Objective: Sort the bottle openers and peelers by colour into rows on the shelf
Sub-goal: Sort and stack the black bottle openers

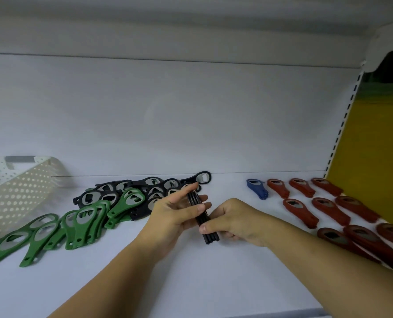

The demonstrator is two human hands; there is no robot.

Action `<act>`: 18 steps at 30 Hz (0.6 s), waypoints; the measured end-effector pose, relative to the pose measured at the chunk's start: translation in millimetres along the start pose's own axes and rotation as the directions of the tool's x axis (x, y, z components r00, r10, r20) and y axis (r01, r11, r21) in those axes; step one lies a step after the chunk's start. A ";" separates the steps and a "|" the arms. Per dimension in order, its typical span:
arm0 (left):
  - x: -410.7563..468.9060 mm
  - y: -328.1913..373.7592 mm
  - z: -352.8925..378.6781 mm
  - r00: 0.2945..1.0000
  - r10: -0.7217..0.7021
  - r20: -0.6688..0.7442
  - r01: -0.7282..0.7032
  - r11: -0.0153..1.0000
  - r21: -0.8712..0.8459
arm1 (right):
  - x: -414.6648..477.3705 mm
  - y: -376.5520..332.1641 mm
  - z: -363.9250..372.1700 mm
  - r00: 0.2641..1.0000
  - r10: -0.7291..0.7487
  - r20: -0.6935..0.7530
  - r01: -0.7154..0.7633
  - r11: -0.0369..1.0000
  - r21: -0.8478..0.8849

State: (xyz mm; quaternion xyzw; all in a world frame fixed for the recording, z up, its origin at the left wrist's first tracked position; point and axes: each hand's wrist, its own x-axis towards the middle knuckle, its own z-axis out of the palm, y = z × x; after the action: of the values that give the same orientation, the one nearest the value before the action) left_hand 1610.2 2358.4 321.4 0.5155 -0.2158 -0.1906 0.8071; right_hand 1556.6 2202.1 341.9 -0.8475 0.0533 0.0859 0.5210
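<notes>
Evidently clamped the black opener stack (210,236) edge-on between left hand (172,214) and right hand (234,219), probably to square it for its row.

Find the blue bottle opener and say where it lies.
In the head view, the blue bottle opener lies right of centre near the back wall, just left of the red openers, apart from them.

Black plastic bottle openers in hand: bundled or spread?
Bundled: black plastic openers form one edge-on stack, gripped by left hand and right hand.
</notes>
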 end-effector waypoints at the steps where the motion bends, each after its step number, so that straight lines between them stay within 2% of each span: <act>1: -0.7 -0.7 1.0 1.000 -0.006 0.003 0.006 1.000 0.005 | -3.6 0.5 0.5 1.000 0.013 -0.023 -0.013 1.000 0.002; 5: 0.4 -3.5 -2.4 0.998 -0.056 0.001 0.056 0.997 0.056 | -13.6 5.7 -10.6 0.976 0.136 -0.168 -0.149 0.987 -0.066; 11: 0.4 -5.1 -5.2 0.983 -0.180 0.029 0.170 0.961 0.218 | -30.4 18.4 -78.0 0.826 0.312 -0.470 -0.455 0.861 -0.227; 18: -2.1 -4.5 -5.6 0.976 -0.213 0.047 0.187 0.928 0.322 | -27.9 25.2 -107.3 0.742 0.414 -0.527 -0.623 0.717 -0.314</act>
State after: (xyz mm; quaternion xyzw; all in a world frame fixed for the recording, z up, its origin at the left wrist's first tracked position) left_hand 1611.1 2361.9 314.9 0.6490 -0.2225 -0.2556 0.6812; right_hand 1534.4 2095.0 372.9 -0.8934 0.3829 0.0581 0.2275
